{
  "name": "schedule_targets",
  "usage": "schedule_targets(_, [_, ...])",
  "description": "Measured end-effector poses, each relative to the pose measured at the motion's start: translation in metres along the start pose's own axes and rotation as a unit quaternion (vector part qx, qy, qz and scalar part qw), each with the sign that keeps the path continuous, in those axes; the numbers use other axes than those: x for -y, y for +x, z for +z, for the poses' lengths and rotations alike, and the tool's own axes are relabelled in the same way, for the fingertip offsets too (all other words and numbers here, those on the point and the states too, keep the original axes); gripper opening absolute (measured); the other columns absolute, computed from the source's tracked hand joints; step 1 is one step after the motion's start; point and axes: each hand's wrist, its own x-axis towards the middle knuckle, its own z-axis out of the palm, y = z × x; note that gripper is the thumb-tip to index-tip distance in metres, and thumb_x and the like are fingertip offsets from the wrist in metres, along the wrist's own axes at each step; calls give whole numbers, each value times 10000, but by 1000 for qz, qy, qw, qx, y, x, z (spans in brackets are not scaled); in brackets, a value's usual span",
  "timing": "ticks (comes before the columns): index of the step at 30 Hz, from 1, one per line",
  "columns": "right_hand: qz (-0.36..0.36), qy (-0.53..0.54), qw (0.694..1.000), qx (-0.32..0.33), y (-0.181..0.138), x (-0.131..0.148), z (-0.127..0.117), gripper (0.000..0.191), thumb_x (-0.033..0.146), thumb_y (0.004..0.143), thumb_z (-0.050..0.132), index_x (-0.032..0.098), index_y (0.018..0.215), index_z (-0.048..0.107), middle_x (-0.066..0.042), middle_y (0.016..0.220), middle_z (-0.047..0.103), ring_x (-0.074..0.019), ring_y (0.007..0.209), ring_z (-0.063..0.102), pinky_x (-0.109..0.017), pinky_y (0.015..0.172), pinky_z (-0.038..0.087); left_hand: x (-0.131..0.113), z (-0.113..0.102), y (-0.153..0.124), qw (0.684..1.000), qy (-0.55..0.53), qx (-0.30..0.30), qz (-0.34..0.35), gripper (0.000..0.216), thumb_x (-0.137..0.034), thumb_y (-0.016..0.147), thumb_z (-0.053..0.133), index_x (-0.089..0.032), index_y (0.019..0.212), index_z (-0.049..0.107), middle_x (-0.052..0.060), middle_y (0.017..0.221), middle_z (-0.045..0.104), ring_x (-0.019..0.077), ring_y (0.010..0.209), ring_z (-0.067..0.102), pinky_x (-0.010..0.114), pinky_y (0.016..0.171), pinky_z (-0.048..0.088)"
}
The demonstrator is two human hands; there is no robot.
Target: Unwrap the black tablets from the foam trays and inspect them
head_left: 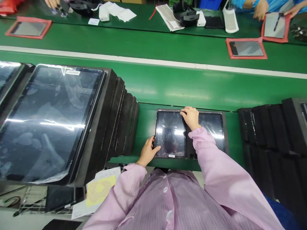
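A dark glossy tablet screen with a small white label at its lower edge lies in front of me in a black foam tray. My left hand grips its left edge, with the thumb over the glass and the fingers along the side. At its upper right corner, my right hand holds the edge with bent fingers. A second dark screen lies in the tray's right half, partly covered by my right forearm.
Stacked black foam trays rise at left, a large film-covered screen on top. More black trays stand at right. Across the green belt are red-edged pouches with tablets and co-workers' hands. Papers lie below left.
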Motion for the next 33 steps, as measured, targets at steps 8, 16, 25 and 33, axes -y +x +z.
schedule_targets(8, [-85, 6, 996, 39, -37, 41, -23, 197, 116, 860, 506, 179, 709, 615, -63, 854, 651, -205, 861, 568, -425, 936, 380, 1, -1, 0, 1000, -6, 3, 3, 571, -272, 698, 594, -208, 1253, 476, 34, 1033, 564, 136, 684, 537, 297, 709, 486])
schedule_targets(16, [-322, 384, 820, 277, -170, 75, -115, 344, 324, 981, 302, 217, 830, 592, 1, 761, 704, -117, 690, 655, -254, 696, 545, 16, 2, -7, 999, -33, -6, 35, 647, -303, 708, 590, -225, 1325, 414, 89, 1231, 495, 179, 905, 554, 315, 759, 498])
schedule_targets(25, [-59, 356, 925, 121, -146, 13, -97, 344, 296, 964, 286, 202, 1080, 596, -88, 1009, 689, -207, 962, 633, -403, 833, 520, 4, 0, -16, 985, -75, -14, 152, 176, -244, 751, 585, -216, 584, 630, 44, 1299, 504, 268, 1247, 406, 432, 1020, 363])
schedule_targets(33, [-179, 42, 960, 211, -147, 7, -39, 373, 100, 804, 409, 158, 1117, 604, -108, 932, 661, -238, 828, 595, -371, 713, 508, -35, -4, 33, 990, -92, -103, -11, 368, -178, 653, 637, -178, 1014, 564, 95, 1203, 513, 214, 1037, 552, 348, 888, 457])
